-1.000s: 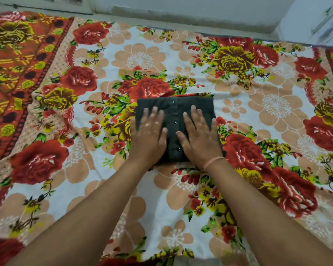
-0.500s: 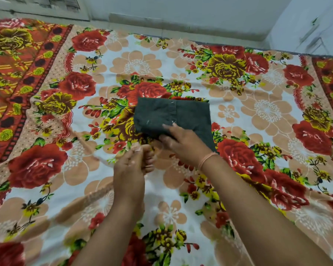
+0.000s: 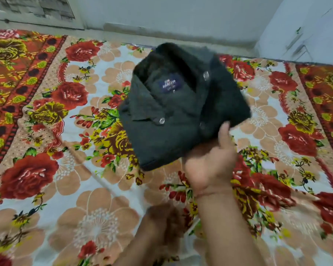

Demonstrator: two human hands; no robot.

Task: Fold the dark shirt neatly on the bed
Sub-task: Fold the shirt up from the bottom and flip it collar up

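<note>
The dark shirt (image 3: 173, 120) is folded into a compact square, collar side up, with its blue neck label and buttons showing. It is lifted off the bed and tilted. My right hand (image 3: 210, 162) grips its near right corner, thumb on top and fingers beneath. My left hand (image 3: 165, 221) hangs low near the bottom of the view, blurred, away from the shirt, its fingers curled and nothing seen in it.
A floral bedsheet (image 3: 65, 169) of red roses and peach flowers covers the bed, with an orange patterned border on the left and right. A grey wall and floor strip run behind the bed; a white cabinet (image 3: 306, 35) stands at the back right.
Both hands were pressing the folded shirt flat on the bed. The left hand pulled back toward me, and the right hand picked the shirt up and turned it collar side up.
</note>
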